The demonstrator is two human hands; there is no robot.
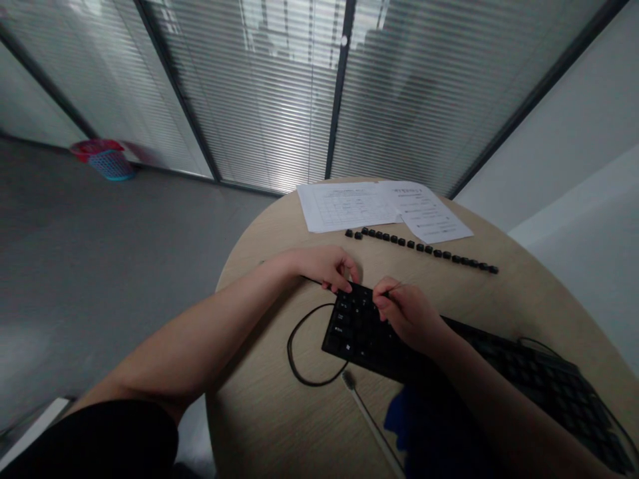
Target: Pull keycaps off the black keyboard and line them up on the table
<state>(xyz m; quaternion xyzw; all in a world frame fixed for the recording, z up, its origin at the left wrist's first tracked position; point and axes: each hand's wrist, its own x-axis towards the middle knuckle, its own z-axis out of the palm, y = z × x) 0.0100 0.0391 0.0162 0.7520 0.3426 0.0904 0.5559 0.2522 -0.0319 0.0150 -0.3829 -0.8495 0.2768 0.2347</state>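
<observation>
A black keyboard [367,332] lies at a slant on the round wooden table, its middle covered by my right forearm. My left hand [327,266] is at its upper left corner, with bent fingers gripping the edge and the thumb on top. Over the keys close by, my right hand [407,313] is closed in a pinch. A small dark bit shows at its fingertips, too little to name. Beyond the hands, several loose black keycaps [410,244] form a long slanting row. A toothbrush [369,419] with a pale handle lies on the near side of the keyboard.
Printed paper sheets [349,206] lie at the table's far edge. A black cable [288,346] loops left of the keyboard. Blue cloth [397,419] shows below my right arm. A red and blue basket [110,163] stands on the floor by the glass partition with blinds [269,120].
</observation>
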